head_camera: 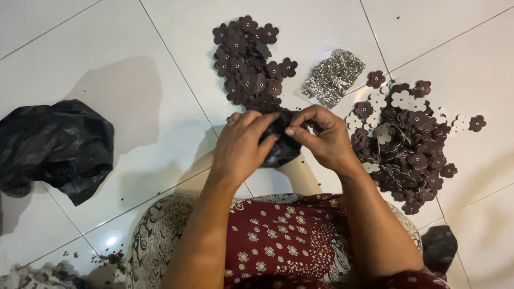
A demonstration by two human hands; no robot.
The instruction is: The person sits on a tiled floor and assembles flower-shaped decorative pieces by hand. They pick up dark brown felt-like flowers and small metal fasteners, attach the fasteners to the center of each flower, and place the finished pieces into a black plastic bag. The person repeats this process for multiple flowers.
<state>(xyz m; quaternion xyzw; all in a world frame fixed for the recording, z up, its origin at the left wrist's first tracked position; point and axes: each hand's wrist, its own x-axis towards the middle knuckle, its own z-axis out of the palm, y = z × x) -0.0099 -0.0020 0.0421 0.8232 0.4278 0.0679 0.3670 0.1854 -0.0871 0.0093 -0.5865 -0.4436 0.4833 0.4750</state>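
My left hand and right hand meet with both grips pinched together on a small dark piece, held up close over my lap so I can see it. A dark flower pile lies on the floor just ahead, a mixed brown-and-white pile at my right, a clear packet of metal eyelets between them, all within reach. A black bag sits left.

The person's 2 forearms are bare, with no sleeves showing near the dark red garment. It carries small cream flower prints; beside it runs a paisley-patterned cloth.
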